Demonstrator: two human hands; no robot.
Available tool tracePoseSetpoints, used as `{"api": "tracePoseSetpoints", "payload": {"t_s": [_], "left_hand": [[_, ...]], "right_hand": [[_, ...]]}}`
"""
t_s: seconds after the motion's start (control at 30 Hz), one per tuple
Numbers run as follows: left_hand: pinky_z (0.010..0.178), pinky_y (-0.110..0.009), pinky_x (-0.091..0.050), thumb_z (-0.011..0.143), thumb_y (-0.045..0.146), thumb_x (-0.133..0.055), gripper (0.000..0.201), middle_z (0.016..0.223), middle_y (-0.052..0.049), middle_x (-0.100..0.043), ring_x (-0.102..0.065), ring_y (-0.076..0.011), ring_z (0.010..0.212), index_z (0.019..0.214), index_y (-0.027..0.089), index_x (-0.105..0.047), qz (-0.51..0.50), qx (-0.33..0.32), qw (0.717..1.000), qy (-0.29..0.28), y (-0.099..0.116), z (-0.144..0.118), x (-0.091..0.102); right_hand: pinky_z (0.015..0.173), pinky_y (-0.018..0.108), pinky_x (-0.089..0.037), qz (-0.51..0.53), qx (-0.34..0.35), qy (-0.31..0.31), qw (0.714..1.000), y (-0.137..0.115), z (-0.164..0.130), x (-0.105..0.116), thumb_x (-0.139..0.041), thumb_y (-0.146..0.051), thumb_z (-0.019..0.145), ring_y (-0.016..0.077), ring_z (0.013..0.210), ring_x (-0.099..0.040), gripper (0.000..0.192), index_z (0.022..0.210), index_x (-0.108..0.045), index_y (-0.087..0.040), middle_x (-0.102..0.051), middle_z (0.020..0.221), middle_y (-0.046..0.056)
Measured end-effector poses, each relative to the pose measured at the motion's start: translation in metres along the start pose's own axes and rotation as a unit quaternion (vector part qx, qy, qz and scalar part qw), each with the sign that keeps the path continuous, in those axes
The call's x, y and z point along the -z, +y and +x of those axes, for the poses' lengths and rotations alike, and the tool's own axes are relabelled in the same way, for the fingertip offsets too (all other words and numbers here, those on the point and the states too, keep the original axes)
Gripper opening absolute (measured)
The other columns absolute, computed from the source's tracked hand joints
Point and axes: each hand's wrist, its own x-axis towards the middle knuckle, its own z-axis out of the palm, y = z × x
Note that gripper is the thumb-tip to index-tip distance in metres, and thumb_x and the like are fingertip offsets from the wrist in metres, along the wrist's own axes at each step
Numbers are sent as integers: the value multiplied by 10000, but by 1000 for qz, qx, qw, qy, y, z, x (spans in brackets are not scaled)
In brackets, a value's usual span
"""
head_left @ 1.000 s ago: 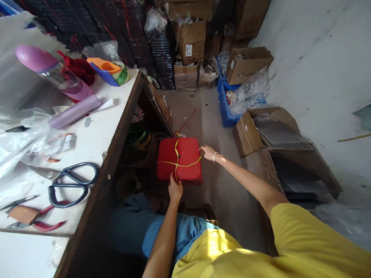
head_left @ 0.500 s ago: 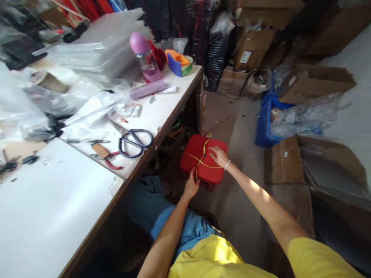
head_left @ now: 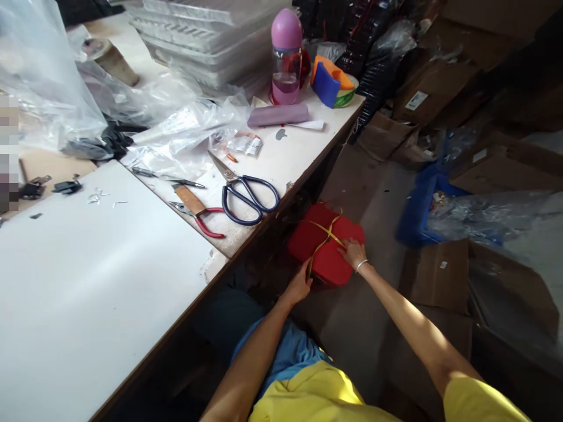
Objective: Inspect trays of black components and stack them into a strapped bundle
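Observation:
Below the table edge stands a red plastic stool (head_left: 303, 237), its top crossed by a yellow strap (head_left: 324, 238). My left hand (head_left: 299, 286) is closed at the stool's near edge, where the strap runs down over the side. At the right edge, my right hand (head_left: 354, 254) rests on the top with its fingers bent around the strap's other arm; their undersides are hidden. On the table to the left lie scissors (head_left: 252, 200) with dark blue handles and red-handled pliers (head_left: 210, 222).
The white worktable (head_left: 109, 281) fills the left side. Clear plastic bags (head_left: 176, 138), a pink-capped bottle (head_left: 287, 58) and tape rolls (head_left: 338, 85) lie on it. A blue crate (head_left: 413, 217) and an open cardboard box (head_left: 444, 275) stand on the floor to the right.
The view has swung left and tilted. My right hand has moved from the middle of the stool top to its right edge. My left hand stays at the near edge.

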Motion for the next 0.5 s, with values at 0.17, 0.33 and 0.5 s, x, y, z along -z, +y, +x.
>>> {"api": "tracePoseSetpoints", "payload": {"t_s": [0.17, 0.33, 0.5], "left_hand": [[1120, -433, -225, 764, 110, -525, 737, 1430, -119, -396, -325, -251, 1341, 1445, 203, -260, -13, 5, 999, 41, -7, -4, 9], [1128, -449, -207, 758, 143, -541, 719, 1445, -103, -376, -311, -253, 1345, 1427, 213, -287, -17, -6, 998, 63, -15, -6, 16], [1111, -444, -249, 716, 117, -577, 706, 1409, -88, -434, -374, -245, 1304, 1382, 221, -369, -27, -18, 999, 37, -20, -13, 14]], "right_hand": [[892, 457, -455, 9, -13, 31, 999, -8, 8, 8, -502, -431, 909, 238, 1089, -531, 373, 1165, -552, -165, -557, 1183, 91], [893, 449, -459, 0, -16, 67, 998, -19, 46, 24, -496, -358, 923, 236, 1097, -523, 358, 1233, -504, -179, -513, 1251, 97], [913, 474, -443, -38, 0, 28, 999, -33, 79, 33, -532, -355, 904, 246, 1114, -515, 336, 1180, -543, -165, -522, 1244, 93]]}}
